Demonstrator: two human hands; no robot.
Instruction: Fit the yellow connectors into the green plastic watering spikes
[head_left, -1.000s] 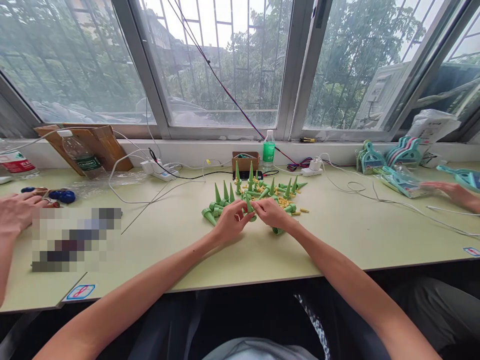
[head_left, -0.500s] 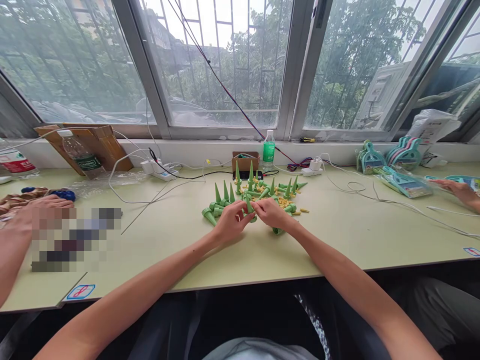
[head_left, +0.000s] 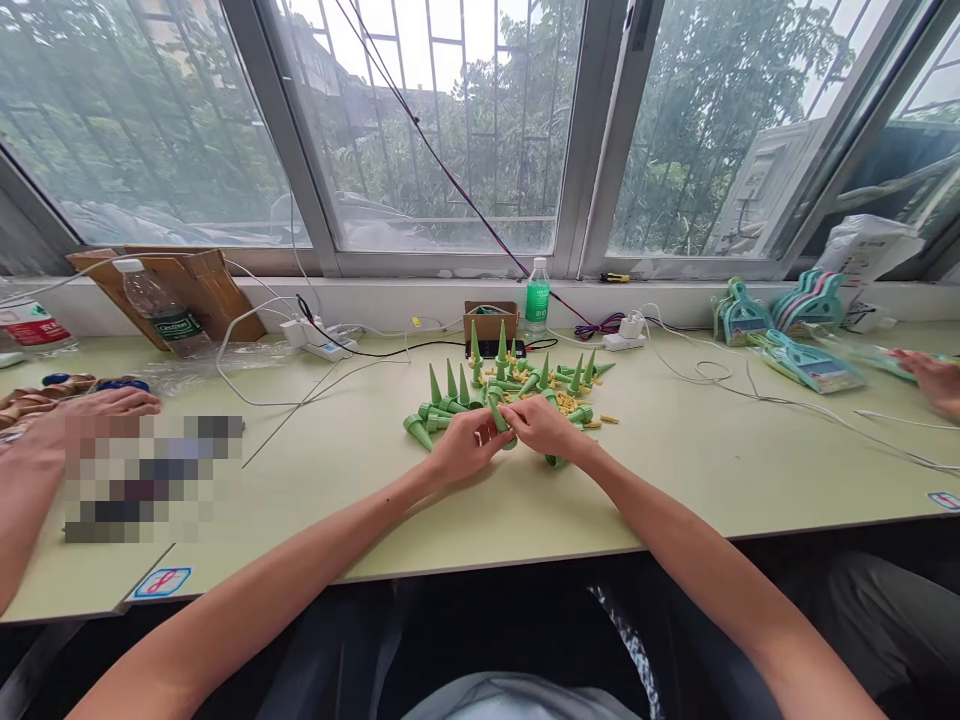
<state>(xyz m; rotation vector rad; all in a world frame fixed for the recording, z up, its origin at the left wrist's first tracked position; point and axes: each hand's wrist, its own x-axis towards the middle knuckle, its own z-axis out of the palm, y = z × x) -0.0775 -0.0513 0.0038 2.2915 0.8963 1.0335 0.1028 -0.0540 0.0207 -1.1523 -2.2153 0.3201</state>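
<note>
My left hand (head_left: 466,444) is closed around a green plastic spike (head_left: 497,414), a cone with a wider collar at its base. My right hand (head_left: 541,424) meets it from the right, its fingertips pinched against the spike; any small part between them is hidden. Just behind both hands, several more green spikes (head_left: 435,386) stand upright or lie on their sides. Small yellow pieces (head_left: 610,419) are scattered among them. Partly under my right wrist lies another green piece (head_left: 554,461).
A green-labelled bottle (head_left: 537,298) and a small cardboard box (head_left: 491,322) stand behind the pile. White cables (head_left: 705,372) cross the table. Co-workers' hands show at left (head_left: 112,410) and right (head_left: 934,380). Packaged turquoise items (head_left: 810,362) lie back right.
The spike in my left hand has tilted slightly, its tip leaning left. My hands have barely moved. At the right edge, the co-worker's hand has shifted right.
</note>
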